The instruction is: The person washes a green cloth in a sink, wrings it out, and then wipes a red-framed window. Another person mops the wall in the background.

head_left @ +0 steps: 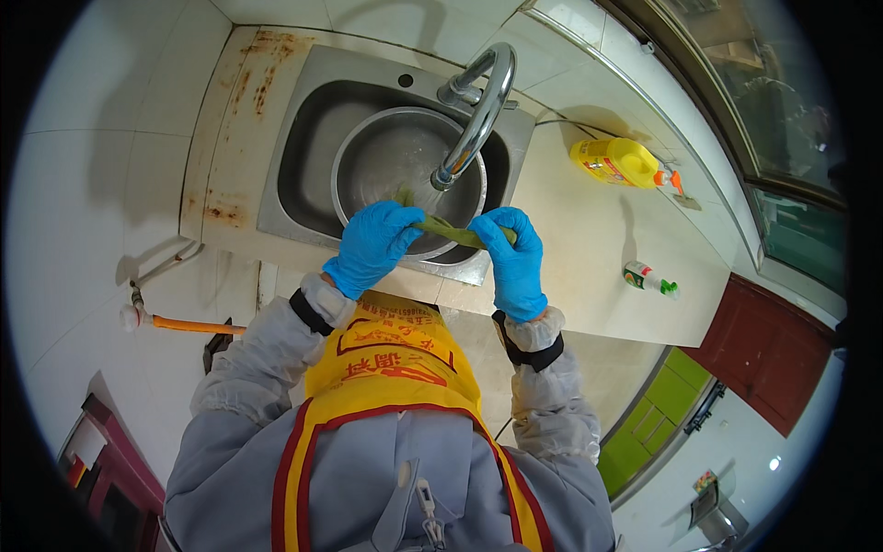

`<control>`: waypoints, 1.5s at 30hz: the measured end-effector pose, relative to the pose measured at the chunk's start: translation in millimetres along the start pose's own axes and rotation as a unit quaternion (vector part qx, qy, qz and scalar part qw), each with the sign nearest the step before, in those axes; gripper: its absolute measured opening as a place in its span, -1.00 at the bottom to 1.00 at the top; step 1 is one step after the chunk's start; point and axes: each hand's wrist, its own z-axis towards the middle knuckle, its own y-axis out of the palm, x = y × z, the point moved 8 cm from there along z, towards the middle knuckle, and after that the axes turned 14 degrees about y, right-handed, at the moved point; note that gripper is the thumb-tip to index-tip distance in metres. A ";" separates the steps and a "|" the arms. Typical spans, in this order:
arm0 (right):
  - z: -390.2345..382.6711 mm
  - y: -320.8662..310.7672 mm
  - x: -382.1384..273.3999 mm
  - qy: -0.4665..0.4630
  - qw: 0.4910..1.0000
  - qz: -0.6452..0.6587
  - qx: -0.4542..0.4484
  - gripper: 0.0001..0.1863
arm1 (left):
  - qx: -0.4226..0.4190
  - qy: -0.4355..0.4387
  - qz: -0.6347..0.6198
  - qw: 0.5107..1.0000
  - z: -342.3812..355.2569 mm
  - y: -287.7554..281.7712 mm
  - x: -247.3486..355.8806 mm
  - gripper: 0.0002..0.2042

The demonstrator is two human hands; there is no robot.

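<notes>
Green strip (447,232) (between both gloves) runs crosswise over the bowl (357,164); left hand (373,247), right hand (517,265) pinch it, fingers closed.

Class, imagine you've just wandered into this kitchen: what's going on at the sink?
A blue-gloved left hand and right hand hold a limp green strip between them, above the near part of a round metal basin. What the strip is made of is hard to tell. The basin sits in the sink, under the curved faucet, where water seems to be running. On the counter to the right are a yellow jug and a small white-and-green bottle.
</notes>
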 end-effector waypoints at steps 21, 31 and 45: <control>17.6 -2.5 -7.8 0.028 0.981 -0.090 -0.169 -0.82 | -0.145 0.068 0.015 0.987 6.4 -7.1 -0.5 -0.72; 63.3 -26.5 1.9 -0.150 0.957 -0.246 0.023 -0.76 | -0.133 0.014 0.250 0.959 25.8 -31.8 -87.7 -0.70; 36.2 -59.6 174.0 -0.025 0.918 -0.396 -0.012 -0.75 | -0.342 -0.219 0.230 0.885 -55.3 165.9 -277.1 -0.36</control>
